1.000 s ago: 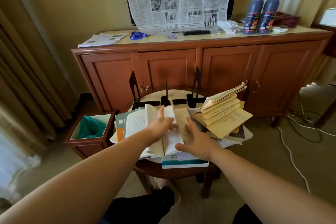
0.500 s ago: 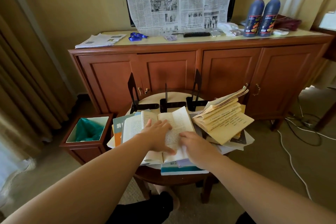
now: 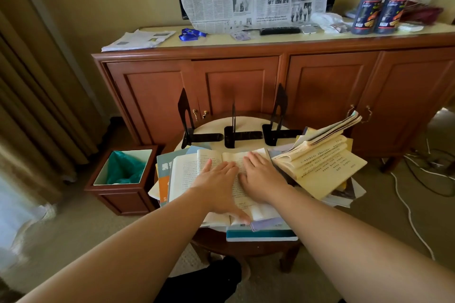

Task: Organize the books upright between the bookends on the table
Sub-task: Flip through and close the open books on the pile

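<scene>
The left hand (image 3: 216, 177) and right hand (image 3: 261, 179), fingers flat, now press wide pages of an open book (image 3: 236, 167) that were lifting a moment ago. It lies before three empty bookends (image 3: 234, 128) on the counter (image 3: 248, 120); likely closing comes next.

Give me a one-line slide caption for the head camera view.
Both hands, left hand and right hand, press flat on an open book; three black bookends stand empty behind.

Bare tabletop (image 3: 248, 122) between 3 bookends (image 3: 242, 130); books (image 3: 322, 162) crowd front.
</scene>
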{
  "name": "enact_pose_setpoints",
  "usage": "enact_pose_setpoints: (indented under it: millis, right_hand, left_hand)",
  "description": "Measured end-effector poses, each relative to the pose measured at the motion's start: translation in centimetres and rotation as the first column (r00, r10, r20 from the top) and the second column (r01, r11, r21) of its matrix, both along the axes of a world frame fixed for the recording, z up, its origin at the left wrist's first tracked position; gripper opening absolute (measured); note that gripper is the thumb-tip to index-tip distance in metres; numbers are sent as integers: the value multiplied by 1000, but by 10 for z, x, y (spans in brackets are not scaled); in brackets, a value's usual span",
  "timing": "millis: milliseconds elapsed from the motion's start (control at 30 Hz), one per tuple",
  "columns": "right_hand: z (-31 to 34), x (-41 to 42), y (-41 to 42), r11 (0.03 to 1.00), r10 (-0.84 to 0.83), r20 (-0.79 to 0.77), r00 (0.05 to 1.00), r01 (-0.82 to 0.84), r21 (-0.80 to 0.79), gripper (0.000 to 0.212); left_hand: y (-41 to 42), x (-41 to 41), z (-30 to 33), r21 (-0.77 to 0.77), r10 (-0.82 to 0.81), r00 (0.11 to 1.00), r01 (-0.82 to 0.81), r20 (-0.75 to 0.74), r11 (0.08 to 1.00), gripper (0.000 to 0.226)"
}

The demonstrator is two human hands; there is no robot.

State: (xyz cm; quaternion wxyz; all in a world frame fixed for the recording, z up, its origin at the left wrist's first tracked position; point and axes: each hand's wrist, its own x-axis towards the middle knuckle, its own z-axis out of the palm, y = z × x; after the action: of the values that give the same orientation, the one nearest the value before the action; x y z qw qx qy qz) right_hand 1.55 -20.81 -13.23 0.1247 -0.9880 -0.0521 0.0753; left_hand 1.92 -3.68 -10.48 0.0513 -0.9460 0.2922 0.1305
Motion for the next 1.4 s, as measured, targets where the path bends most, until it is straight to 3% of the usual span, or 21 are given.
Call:
enact_pose_setpoints:
  millis: [267,433,567,700,833,1000,1233,1400]
  right_hand:
    - [-2,19,11,995,-63,47,997,67,-70,61]
    - [-12,-33,-4,997,32,49,998,-28,-78,65]
    - [-15,-90,-7,983,63,130,989,-39,-180,72]
    - [-13,-108,-7,986,41,134,990,-19,-164,68]
    - [-10,-97,-5,981,68,112,991,-45,-190,66]
    - [0,-63,-5,996,30,45,999,-26,-81,63]
    - [-1,-4,2,993,-114,-60,992,111,-48,60]
    - [-1,18,10,984,-169,34,985,170,-46,56]
  left_hand:
    - [-1,-1,4,-27,27,999,-27,-21,999,147]
    - [-4,-3,4,-14,54,998,-54,-18,998,146]
    - [-5,-4,5,-48,70,997,-71,-24,996,147]
    - [-4,-5,7,-56,68,997,-70,-36,996,147]
    - [-4,-5,7,-40,57,998,-58,-32,998,147]
    - [-4,-7,7,-22,41,999,-41,-7,999,148]
    - [-3,-4,5,-22,29,1000,-30,-8,999,148]
    - [-1,-1,1,-42,31,1000,-31,-8,999,150]
